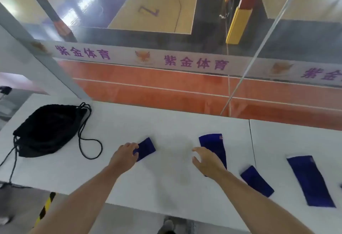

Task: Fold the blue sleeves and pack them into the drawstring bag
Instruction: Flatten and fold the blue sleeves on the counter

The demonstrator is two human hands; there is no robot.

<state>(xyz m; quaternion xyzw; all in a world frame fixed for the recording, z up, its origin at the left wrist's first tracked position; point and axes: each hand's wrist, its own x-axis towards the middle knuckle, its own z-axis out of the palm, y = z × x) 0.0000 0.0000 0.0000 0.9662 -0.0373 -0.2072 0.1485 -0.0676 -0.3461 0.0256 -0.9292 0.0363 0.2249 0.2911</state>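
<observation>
Two sleeves are lying folded, two flat, none packed; left hand is pinching a folded sleeve, right hand hovering, fingers apart; bag is waiting far left

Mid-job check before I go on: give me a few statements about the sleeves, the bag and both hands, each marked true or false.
1. The black drawstring bag lies on the white table, left of all the blue pieces. True.
2. The left hand rests on the small folded sleeve. True.
3. The right hand is closed in a fist around a sleeve. False: its fingers are spread open, over the long sleeve.
4. Only two blue pieces are on the table. False: four show, including a second folded sleeve and a flat sleeve at far right.
5. A blue sleeve sticks out of the bag. False: none shows at the bag.
</observation>
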